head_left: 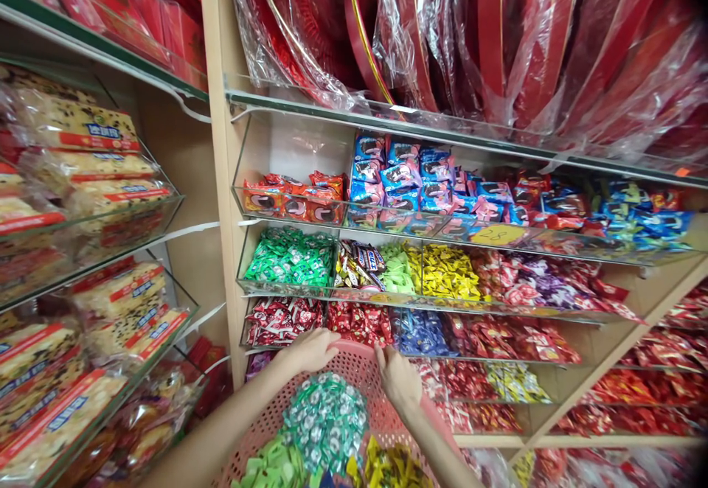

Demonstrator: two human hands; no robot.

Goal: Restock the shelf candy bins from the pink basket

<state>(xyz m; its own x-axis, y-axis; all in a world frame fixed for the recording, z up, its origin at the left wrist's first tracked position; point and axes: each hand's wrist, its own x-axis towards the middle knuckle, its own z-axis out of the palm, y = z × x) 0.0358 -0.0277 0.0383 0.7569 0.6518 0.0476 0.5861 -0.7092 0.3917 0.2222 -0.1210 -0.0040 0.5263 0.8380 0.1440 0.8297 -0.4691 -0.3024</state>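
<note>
A pink perforated basket (362, 366) is in front of me at the bottom centre, its far rim against the shelf fronts. My left hand (311, 350) is closed on the far rim at the left. My right hand (399, 377) grips the same rim a little to the right, thumb up. Inside the basket lie teal-green wrapped candies (325, 418), light green ones (271, 466) and yellow ones (395, 466). Just beyond the hands, shelf bins hold red-and-white candies (285, 320), red candies (359, 322) and blue candies (423, 332).
Above are bins of green candies (290, 256), yellow candies (449, 270) and blue-pink packets (401, 171) behind clear panels. Plastic-wrapped red items (420, 31) fill the top glass shelf. Packaged snack bars (94, 130) stand on left shelves beside a wooden post (218, 141).
</note>
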